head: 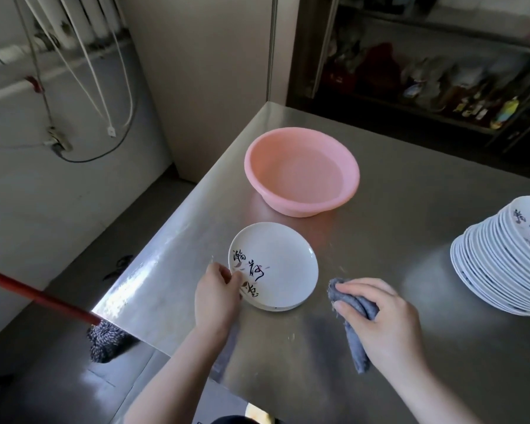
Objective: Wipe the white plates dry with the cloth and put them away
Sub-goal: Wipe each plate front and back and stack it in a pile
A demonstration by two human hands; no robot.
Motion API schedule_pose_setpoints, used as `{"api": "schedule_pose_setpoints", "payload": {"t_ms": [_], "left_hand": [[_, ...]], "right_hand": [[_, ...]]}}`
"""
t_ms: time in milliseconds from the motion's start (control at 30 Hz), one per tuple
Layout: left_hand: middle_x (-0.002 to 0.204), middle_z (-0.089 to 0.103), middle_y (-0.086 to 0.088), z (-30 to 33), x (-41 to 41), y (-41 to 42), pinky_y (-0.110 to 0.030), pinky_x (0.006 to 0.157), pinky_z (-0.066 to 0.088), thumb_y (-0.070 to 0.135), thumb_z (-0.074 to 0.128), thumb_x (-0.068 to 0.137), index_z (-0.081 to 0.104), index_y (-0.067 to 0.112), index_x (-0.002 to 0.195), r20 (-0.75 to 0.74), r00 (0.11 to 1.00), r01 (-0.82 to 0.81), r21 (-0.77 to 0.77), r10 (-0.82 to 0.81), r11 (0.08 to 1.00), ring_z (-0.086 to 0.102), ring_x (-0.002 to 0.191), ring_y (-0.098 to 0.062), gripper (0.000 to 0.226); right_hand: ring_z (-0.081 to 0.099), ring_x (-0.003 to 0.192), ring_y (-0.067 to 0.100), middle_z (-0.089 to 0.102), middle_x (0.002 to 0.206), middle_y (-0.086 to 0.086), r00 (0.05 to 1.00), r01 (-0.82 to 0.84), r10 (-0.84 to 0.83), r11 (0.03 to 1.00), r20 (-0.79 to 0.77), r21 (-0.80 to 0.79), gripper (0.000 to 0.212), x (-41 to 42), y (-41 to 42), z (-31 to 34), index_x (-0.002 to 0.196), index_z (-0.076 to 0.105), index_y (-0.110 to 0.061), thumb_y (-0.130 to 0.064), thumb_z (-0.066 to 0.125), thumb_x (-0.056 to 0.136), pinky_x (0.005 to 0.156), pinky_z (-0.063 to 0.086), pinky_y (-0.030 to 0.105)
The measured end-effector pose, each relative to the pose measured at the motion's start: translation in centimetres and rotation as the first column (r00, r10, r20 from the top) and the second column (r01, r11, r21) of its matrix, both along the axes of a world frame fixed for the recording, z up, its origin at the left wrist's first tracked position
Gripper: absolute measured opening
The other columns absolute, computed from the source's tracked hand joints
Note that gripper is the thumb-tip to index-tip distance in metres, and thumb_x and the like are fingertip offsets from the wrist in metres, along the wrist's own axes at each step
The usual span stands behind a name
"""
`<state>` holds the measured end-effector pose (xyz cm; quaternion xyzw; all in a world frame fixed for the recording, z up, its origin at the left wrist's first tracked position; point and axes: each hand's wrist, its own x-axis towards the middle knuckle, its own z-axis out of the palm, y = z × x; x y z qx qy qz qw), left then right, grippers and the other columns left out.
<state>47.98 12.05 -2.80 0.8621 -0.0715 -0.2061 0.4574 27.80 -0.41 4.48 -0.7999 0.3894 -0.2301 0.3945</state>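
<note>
1. Centrally, a small stack of white plates [276, 267] sat on the steel worktop [395, 185], near its front-left edge. The top plate carried dark brush-style characters with small pink marks along its left side. At least one more plate rim showed beneath it; the exact count could not be told.
2. The left hand [216, 296] gripped the near-left rim of the top plate, with the fingers curled over the edge.
3. The right hand [380, 316] grasped a bunched grey cloth [357, 319]. The fingers were curled round it. One end of the cloth protruded above the fingers; the other end trailed down onto the worktop toward the person.
4. The cloth lay just beside the plates on their right and did not touch them.
5. A pink plastic basin [302, 171] stood upright behind the plates, close to them. Its inside looked bare, though a shallow layer of water could not be ruled out.
6. A tall, leaning stack of matching plates [499, 264] stood at the right edge of the view, well apart from both hands.
7. A mop [104, 338] with a red handle and a dark stringy head lay on the floor left of the worktop.
8. Cables [83, 75] hung on the wall at upper left. A dark shelf unit [426, 71] held blurred items behind the worktop.
</note>
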Motion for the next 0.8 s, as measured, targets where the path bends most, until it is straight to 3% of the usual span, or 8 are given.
{"api": "schedule_pose_setpoints", "payload": {"t_ms": [133,267,400,600,800], "left_hand": [[0.073,0.069,-0.012,0.5,0.2,-0.3,-0.046,0.061,0.055,0.015,0.058,0.089,0.047,0.013,0.082,-0.056,0.997,-0.056,-0.137,0.049,0.989,0.067,0.054,-0.025,0.013],[0.068,0.071,-0.004,1.1,-0.5,-0.6,-0.044,0.065,0.058,0.008,0.058,0.089,0.054,0.017,0.105,-0.097,0.992,-0.097,-0.247,0.075,0.964,0.067,0.053,-0.018,0.019],[0.066,0.071,-0.003,2.6,-2.5,-1.2,-0.038,0.062,0.055,0.01,0.059,0.09,0.057,0.021,0.102,-0.039,0.997,-0.075,-0.335,0.065,0.939,0.065,0.05,-0.014,0.017],[0.072,0.073,-0.004,4.9,-9.5,-4.2,-0.032,0.054,0.057,0.009,0.061,0.091,0.059,0.029,0.098,-0.083,0.984,0.098,-0.486,-0.158,0.868,0.071,0.064,-0.021,0.021],[0.07,0.073,-0.009,2.9,-20.6,-8.5,-0.03,0.051,0.055,0.002,0.062,0.088,0.061,0.023,0.095,-0.208,0.919,0.201,-0.484,-0.336,0.851,0.07,0.063,-0.024,0.022]], "right_hand": [[0.062,0.09,-0.001,0.064,0.095,-0.026,1.0,0.011,-0.011,1.0,0.003,0.003,0.036,-0.6,-0.2,-0.1,0.078,0.073,-0.036,-0.002,0.078,0.072,0.076,0.042,0.007],[0.061,0.091,-0.003,0.066,0.094,-0.021,0.999,0.027,-0.027,1.0,0.032,-0.006,0.037,-1.3,-0.6,0.1,0.078,0.072,-0.036,0.0,0.078,0.072,0.076,0.039,0.002],[0.059,0.091,-0.006,0.067,0.093,-0.019,0.997,0.073,-0.071,0.996,0.036,-0.051,0.033,-3.3,-1.8,0.4,0.08,0.073,-0.032,-0.001,0.079,0.071,0.077,0.037,0.0],[0.063,0.095,0.003,0.068,0.097,-0.017,0.964,0.26,-0.253,0.962,0.086,-0.085,0.033,-10.6,-5.2,0.7,0.085,0.073,-0.033,-0.003,0.079,0.072,0.082,0.041,0.005],[0.062,0.092,-0.001,0.068,0.097,-0.014,0.911,0.412,-0.404,0.9,0.084,-0.14,0.029,-21.4,-8.4,0.9,0.086,0.074,-0.026,-0.001,0.078,0.072,0.078,0.041,0.004]]}}
